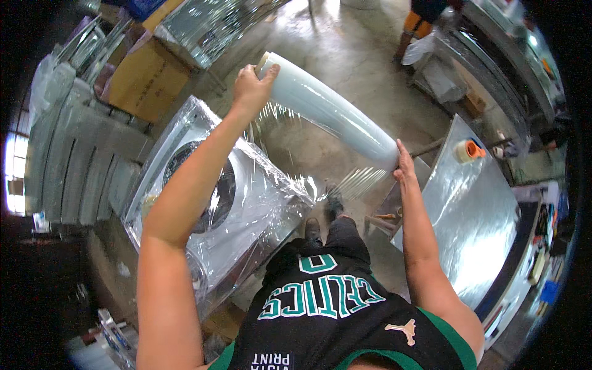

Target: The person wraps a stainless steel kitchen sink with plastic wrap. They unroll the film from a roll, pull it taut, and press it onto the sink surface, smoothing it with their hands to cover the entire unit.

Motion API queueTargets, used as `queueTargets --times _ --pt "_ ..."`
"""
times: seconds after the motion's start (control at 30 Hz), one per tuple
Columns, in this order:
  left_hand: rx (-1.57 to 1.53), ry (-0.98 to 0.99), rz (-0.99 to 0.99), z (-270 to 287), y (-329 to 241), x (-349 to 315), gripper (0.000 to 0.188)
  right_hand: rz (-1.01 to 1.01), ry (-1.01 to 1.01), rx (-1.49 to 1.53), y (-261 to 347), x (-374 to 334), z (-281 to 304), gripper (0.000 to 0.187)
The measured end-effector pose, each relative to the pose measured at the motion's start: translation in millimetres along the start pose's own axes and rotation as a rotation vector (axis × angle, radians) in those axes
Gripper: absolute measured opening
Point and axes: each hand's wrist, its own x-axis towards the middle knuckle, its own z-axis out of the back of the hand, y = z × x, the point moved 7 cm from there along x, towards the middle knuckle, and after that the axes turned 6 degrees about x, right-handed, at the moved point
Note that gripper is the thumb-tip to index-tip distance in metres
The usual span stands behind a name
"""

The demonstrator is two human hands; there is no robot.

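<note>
A large roll of clear stretch film [333,108] is held up in front of me, slanting from far left down to near right. My left hand [253,92] grips its far end, where the cardboard core shows. At the other end my right hand [404,163] is closed around the edge, its fingers partly hidden behind the roll. From the roll a stretched sheet of film runs to a metal panel unit [259,179] on my left. That unit has a round dark opening [225,191] and is covered in shiny film.
To my right stands a metal-topped table [456,203] with an orange tape dispenser [470,151]. Wrapped panels [68,154] and a cardboard box [145,80] are stacked at the left. A person's leg [407,37] shows at the far right.
</note>
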Motion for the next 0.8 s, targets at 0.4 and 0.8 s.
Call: queueTargets --times 0.4,0.8 --pt "0.277 0.207 0.571 -217.8 209.9 24.2 0.092 -0.269 -0.213 -0.235 -113.4 202.9 46.4 0.084" --pt "0.357 0.287 0.592 -394.0 296.7 -33.3 0.071 -0.594 -0.467 -0.393 -238.8 218.5 160.7 0.09"
